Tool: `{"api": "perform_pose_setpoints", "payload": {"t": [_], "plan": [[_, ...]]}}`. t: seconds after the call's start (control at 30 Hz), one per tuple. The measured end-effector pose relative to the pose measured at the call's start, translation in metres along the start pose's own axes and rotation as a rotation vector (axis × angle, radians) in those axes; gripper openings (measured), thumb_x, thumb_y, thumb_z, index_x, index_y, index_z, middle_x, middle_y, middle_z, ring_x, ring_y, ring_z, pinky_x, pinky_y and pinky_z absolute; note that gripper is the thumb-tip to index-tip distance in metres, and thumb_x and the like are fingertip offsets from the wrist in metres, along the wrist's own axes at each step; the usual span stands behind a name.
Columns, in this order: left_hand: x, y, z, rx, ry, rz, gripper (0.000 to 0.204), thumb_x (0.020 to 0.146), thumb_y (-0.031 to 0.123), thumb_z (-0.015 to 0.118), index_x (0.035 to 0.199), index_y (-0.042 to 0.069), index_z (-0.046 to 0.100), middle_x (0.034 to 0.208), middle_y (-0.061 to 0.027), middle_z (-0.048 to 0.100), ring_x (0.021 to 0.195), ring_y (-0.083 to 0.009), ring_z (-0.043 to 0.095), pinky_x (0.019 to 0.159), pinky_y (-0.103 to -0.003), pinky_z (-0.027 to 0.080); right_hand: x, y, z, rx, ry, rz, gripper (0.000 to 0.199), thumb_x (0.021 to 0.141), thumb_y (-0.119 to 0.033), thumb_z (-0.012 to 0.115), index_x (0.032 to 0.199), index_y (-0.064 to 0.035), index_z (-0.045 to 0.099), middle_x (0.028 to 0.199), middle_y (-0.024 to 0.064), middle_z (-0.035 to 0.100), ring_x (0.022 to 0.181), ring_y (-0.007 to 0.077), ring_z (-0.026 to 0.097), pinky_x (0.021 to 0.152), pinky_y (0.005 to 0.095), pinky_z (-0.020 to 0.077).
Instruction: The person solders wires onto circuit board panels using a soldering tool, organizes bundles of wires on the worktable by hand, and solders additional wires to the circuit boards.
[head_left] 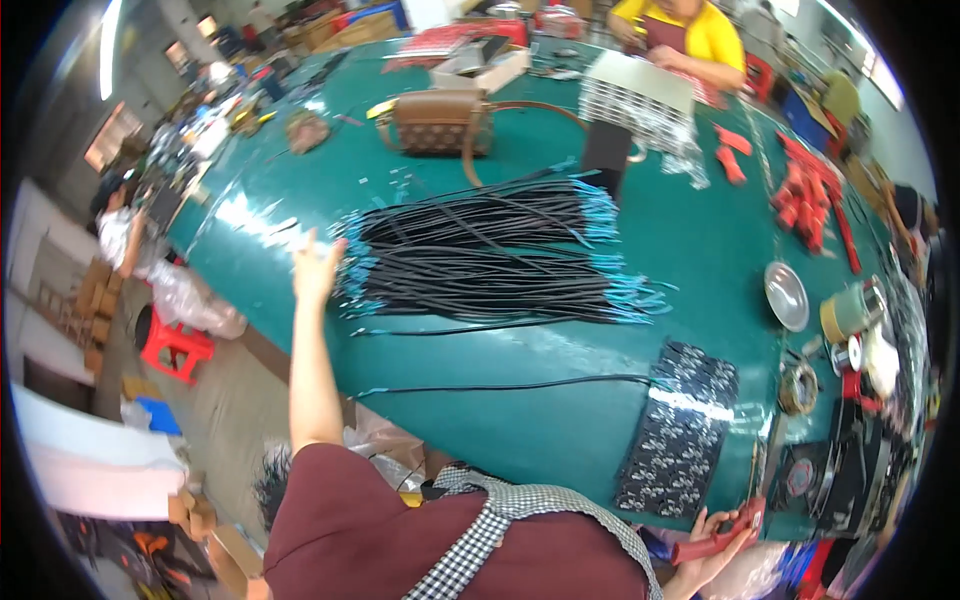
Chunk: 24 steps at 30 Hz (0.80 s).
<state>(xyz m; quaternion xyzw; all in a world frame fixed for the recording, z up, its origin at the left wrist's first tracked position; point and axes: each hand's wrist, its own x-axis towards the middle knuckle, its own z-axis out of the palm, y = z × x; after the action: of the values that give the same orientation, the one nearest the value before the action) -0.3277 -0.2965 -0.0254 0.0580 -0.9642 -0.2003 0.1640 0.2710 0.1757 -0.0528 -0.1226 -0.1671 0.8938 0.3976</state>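
Note:
My left arm reaches out to the left end of a wide pile of black straps (480,285) with blue-tinted ends. My left hand (318,268) is at those ends, its fingers apart; whether it touches them is hard to tell. At the lower right, my right hand (712,560) is closed round a red-handled tool (715,540), whose exact kind I cannot make out. One strap (500,386) lies apart in front of the pile, its right end by a dark patterned sheet (682,430).
A brown shoulder bag (435,125) stands behind the straps. On the right are a metal bowl (786,296), a tape roll (798,388) and red pieces (805,195). Across the green table (560,440), a co-worker in yellow (712,45) handles red pieces beside a white stack (640,95).

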Motion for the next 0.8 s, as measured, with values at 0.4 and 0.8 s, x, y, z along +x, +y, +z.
{"api": "perform_pose_setpoints", "payload": {"t": [0.4, 0.8], "plan": [[-0.024, -0.045, 0.005, 0.022, 0.239, 0.05, 0.023, 0.079, 0.024, 0.061, 0.074, 0.001, 0.055, 0.085, -0.0156, 0.055, 0.082, -0.0354, 0.055, 0.07, -0.044, 0.043, -0.002, 0.018, 0.058, -0.43, 0.329, -0.133, 0.054, 0.089, -0.039, 0.053, 0.138, -0.023, 0.036, 0.143, -0.0032, 0.033, 0.123, 0.02, 0.04, 0.099, 0.0412, 0.0381], [0.086, -0.086, 0.02, 0.083, 0.068, 0.116, 0.032, 0.082, 0.021, 0.061, 0.112, 0.011, 0.058, 0.122, -0.0116, 0.052, 0.111, -0.0309, 0.05, 0.09, -0.049, 0.041, 0.004, -0.033, -0.015, -0.753, 0.003, -0.094, 0.054, 0.094, -0.042, 0.042, 0.139, -0.0149, 0.032, 0.121, 0.0068, 0.049, 0.092, 0.0174, 0.053, 0.088, 0.0415, 0.0453]]}}
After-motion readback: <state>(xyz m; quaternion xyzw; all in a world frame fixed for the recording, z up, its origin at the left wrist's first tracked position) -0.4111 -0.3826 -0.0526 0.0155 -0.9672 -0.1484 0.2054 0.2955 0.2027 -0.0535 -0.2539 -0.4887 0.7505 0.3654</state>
